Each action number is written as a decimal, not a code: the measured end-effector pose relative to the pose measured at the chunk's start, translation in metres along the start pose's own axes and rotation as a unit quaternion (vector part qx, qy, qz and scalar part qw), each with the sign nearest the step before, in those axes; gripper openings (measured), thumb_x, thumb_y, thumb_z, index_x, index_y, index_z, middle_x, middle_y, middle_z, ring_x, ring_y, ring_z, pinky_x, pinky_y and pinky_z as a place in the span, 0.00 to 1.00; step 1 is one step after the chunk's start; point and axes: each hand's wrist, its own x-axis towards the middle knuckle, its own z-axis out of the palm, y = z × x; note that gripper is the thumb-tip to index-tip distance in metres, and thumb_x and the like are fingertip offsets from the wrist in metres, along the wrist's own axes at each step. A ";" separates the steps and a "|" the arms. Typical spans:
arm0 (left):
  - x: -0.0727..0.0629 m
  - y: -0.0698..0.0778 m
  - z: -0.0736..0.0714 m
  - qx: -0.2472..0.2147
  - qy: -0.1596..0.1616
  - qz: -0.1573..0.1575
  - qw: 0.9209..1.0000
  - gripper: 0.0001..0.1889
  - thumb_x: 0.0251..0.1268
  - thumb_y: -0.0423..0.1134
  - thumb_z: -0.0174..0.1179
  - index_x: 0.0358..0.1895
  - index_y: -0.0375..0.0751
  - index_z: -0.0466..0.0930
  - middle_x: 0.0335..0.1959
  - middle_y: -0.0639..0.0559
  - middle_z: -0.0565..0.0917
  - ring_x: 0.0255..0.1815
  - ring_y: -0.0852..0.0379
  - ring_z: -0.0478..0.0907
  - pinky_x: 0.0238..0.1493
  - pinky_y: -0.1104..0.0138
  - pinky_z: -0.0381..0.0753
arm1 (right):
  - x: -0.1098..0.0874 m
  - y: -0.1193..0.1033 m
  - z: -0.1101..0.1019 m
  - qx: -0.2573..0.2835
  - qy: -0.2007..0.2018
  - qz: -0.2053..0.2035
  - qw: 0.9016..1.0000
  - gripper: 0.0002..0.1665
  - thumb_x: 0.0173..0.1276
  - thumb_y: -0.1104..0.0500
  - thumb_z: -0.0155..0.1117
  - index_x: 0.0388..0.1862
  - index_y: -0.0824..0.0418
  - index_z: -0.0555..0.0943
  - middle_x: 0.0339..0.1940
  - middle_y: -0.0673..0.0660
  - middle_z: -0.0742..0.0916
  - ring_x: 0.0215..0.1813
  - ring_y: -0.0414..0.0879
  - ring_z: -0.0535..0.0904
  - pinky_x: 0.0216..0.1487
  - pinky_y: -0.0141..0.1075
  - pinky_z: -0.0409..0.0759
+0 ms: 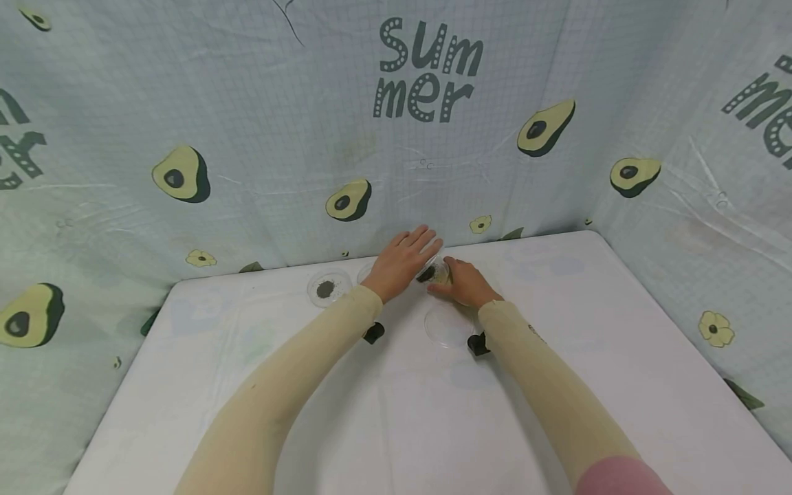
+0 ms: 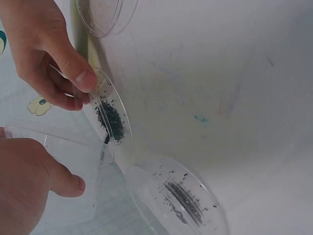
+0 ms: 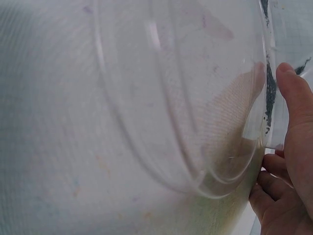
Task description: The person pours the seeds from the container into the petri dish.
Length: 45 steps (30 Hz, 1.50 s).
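My right hand (image 1: 464,283) pinches the rim of a clear petri dish (image 2: 124,110), its thumb on the near side. The dish is tilted toward my left hand, and a heap of dark granules (image 2: 111,121) lies against its lower side. My left hand (image 1: 399,267) is beside it with fingers stretched forward. In the left wrist view its thumb lies over a clear flat-sided plastic container (image 2: 73,203), which it holds; the other fingers are mostly hidden. Dark bits show at the container's edge by the dish.
An empty clear dish (image 1: 450,326) lies on the white table (image 1: 383,426) near my right wrist. Left of my left hand stands a dish (image 1: 339,292) with dark granules; another dish (image 1: 364,271) is partly behind that hand. A patterned cloth (image 1: 266,220) hangs along the table's back edge.
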 end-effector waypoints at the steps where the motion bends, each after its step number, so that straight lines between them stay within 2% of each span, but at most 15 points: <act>1: 0.000 0.000 0.000 0.004 0.002 0.002 1.000 0.31 0.66 0.31 0.59 0.71 0.48 0.62 0.73 0.49 0.66 0.76 0.52 0.58 0.71 0.58 0.66 | 0.000 0.000 0.000 -0.001 0.001 -0.001 1.000 0.52 0.64 0.38 0.64 0.74 0.69 0.58 0.72 0.69 0.69 0.73 0.62 0.65 0.73 0.53 0.62; 8: -0.001 -0.001 -0.003 0.029 0.009 0.010 0.999 0.31 0.67 0.31 0.58 0.71 0.48 0.61 0.73 0.49 0.65 0.77 0.52 0.58 0.72 0.58 0.66 | 0.000 0.000 0.000 -0.002 0.000 0.001 1.000 0.52 0.64 0.38 0.63 0.74 0.68 0.57 0.73 0.68 0.68 0.74 0.61 0.64 0.73 0.53 0.62; 17: -0.003 -0.004 -0.004 0.026 0.007 0.006 1.000 0.30 0.68 0.31 0.57 0.72 0.48 0.61 0.73 0.49 0.65 0.77 0.52 0.57 0.72 0.59 0.65 | 0.000 0.000 -0.001 -0.005 0.001 -0.001 1.000 0.52 0.64 0.38 0.63 0.74 0.69 0.57 0.72 0.69 0.68 0.73 0.62 0.64 0.73 0.53 0.62; 24: -0.007 -0.005 -0.005 -0.033 -0.007 -0.039 0.999 0.36 0.63 0.32 0.62 0.74 0.47 0.58 0.75 0.48 0.63 0.78 0.51 0.55 0.73 0.58 0.64 | -0.001 -0.001 -0.001 0.000 0.000 0.002 1.000 0.53 0.64 0.38 0.64 0.74 0.69 0.56 0.72 0.69 0.69 0.73 0.61 0.65 0.73 0.52 0.63; 29: -0.010 -0.006 -0.006 -0.052 -0.018 -0.062 0.997 0.41 0.60 0.32 0.64 0.75 0.46 0.55 0.75 0.48 0.61 0.78 0.50 0.54 0.73 0.58 0.63 | -0.002 -0.001 -0.002 0.005 0.001 0.003 1.000 0.54 0.63 0.38 0.64 0.75 0.68 0.55 0.73 0.68 0.68 0.73 0.61 0.65 0.73 0.52 0.63; 34: -0.015 -0.006 -0.007 -0.071 -0.008 -0.079 0.994 0.41 0.58 0.31 0.65 0.74 0.44 0.56 0.74 0.46 0.63 0.77 0.49 0.56 0.73 0.55 0.63 | -0.003 0.001 -0.001 0.007 0.007 -0.003 1.000 0.56 0.62 0.37 0.65 0.76 0.67 0.53 0.72 0.70 0.69 0.72 0.62 0.66 0.72 0.53 0.65; 39: -0.020 -0.006 -0.009 -0.098 0.005 -0.101 0.990 0.39 0.57 0.29 0.64 0.73 0.43 0.58 0.72 0.46 0.65 0.75 0.49 0.59 0.76 0.53 0.57 | -0.005 0.001 0.001 0.020 0.008 -0.010 1.000 0.57 0.62 0.38 0.65 0.76 0.69 0.51 0.73 0.71 0.67 0.73 0.63 0.63 0.73 0.54 0.62; 45: -0.024 -0.008 -0.010 -0.121 0.002 -0.116 0.986 0.38 0.59 0.28 0.61 0.73 0.41 0.57 0.72 0.45 0.65 0.75 0.49 0.59 0.76 0.57 0.57 | -0.004 0.004 0.003 0.024 0.007 -0.016 1.000 0.56 0.64 0.38 0.64 0.76 0.69 0.51 0.75 0.69 0.63 0.76 0.62 0.59 0.75 0.52 0.59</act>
